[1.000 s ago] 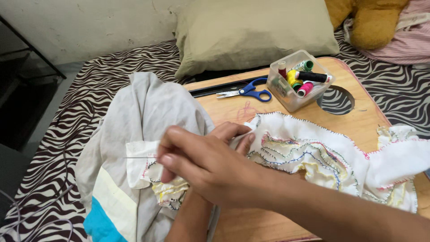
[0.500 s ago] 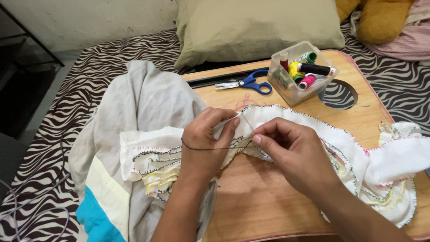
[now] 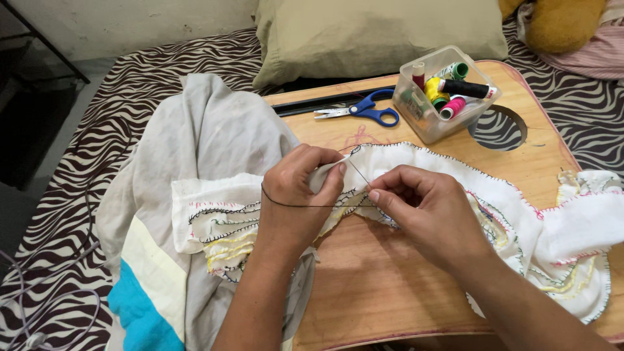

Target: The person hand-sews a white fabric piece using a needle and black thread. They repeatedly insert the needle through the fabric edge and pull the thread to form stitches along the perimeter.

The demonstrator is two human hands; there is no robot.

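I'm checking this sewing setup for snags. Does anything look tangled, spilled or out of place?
One oddity: the dark thread loops around the left hand, which could snag. Scissors and spool box sit tidy.

Soft even indoor light — faint shadows, sharp focus, no glare.

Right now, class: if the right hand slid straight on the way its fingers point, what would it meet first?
The right hand points left toward the left hand. It would probably meet the edge of the white embroidered cloth pinched there, then the left hand's fingers. Depth is hard to judge.
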